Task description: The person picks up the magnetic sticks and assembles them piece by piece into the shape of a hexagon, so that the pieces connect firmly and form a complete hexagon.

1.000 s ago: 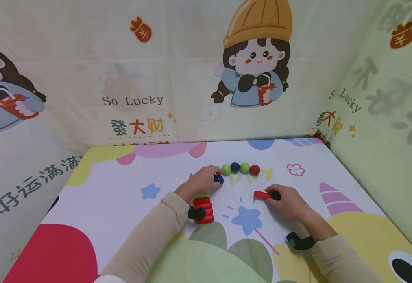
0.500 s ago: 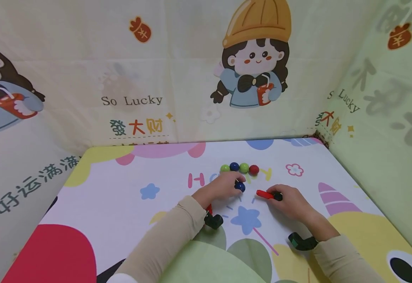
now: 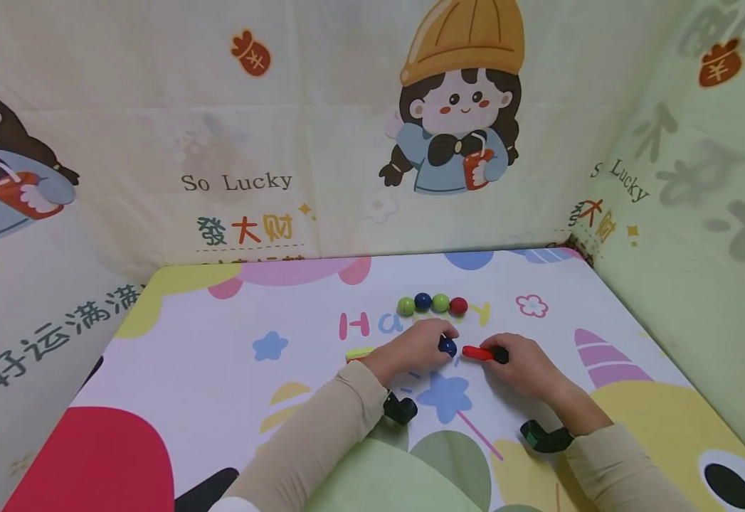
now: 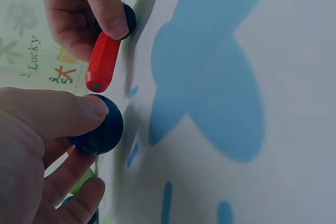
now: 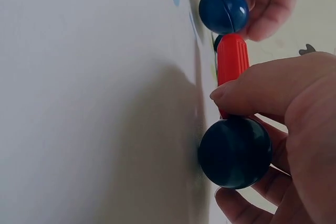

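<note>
In the head view my left hand (image 3: 415, 345) pinches a dark blue ball (image 3: 447, 347) between thumb and fingers, over the middle of the table. My right hand (image 3: 526, 363) grips a red ribbed rod (image 3: 477, 353), which has a second dark blue ball (image 5: 235, 152) at its near end. The rod's free end, with a small grey tip, faces the left hand's ball. In the left wrist view a thin gap shows between this red rod (image 4: 103, 62) and the left ball (image 4: 100, 128); from the right wrist they look almost in contact.
Beyond the hands, green (image 3: 406, 306), blue (image 3: 423, 302) and red balls (image 3: 458, 306) stand in a row. A yellow-green rod (image 3: 361, 352) and a bit of red show behind my left forearm, which hides the rest. The table (image 3: 218, 370) has a printed cover; cloth walls border it.
My left hand has carried its blue ball rightward and nearer, from beside the row up to the rod's tip. The right hand has stayed almost still. My left forearm now covers most of the rod pile.
</note>
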The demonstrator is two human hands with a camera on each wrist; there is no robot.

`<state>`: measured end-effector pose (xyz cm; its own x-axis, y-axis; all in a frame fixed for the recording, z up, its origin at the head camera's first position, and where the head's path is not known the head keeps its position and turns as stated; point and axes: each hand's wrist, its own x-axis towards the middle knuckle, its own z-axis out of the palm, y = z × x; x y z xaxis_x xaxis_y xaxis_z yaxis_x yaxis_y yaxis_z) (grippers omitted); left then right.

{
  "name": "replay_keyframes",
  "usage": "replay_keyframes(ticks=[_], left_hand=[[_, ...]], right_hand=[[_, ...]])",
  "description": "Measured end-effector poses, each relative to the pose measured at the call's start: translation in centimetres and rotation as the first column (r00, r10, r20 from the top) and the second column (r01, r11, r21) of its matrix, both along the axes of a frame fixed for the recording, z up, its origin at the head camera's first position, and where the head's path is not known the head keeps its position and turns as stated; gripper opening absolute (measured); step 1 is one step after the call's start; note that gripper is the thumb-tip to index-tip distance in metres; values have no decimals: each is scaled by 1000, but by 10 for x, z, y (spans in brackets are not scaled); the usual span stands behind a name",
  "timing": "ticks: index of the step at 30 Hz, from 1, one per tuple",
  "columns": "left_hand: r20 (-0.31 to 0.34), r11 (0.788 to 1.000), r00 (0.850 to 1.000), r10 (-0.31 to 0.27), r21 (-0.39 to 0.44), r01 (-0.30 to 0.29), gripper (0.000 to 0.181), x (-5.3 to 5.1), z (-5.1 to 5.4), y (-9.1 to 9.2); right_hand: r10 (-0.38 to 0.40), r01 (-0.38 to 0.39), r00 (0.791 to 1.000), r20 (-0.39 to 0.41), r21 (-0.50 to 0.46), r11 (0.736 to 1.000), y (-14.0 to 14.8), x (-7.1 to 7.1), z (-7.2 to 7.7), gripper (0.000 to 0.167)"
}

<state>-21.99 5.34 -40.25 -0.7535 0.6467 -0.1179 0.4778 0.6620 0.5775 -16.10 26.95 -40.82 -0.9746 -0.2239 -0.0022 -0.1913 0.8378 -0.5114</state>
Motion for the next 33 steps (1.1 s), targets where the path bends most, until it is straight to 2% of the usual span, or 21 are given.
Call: replay_keyframes(ticks=[14, 24, 29, 33], left_hand=[[7, 1000, 1000, 7, -24, -7, 39, 4, 0, 7], [60, 999, 997, 53, -12, -53, 42, 6, -2, 10], [52, 999, 997, 50, 17, -51, 45, 4, -1, 3], [20, 999, 999, 35, 27, -36, 43, 4, 7, -12]], right_hand=[[16, -16, 1000, -27, 3, 1000, -2, -2, -1, 26], [14, -14, 999, -33, 15, 1000, -3, -1, -3, 29], [10, -9, 999, -47, 27, 1000, -2, -2, -4, 26], [-4, 5, 999, -41, 31, 1000, 1, 0, -3, 25]])
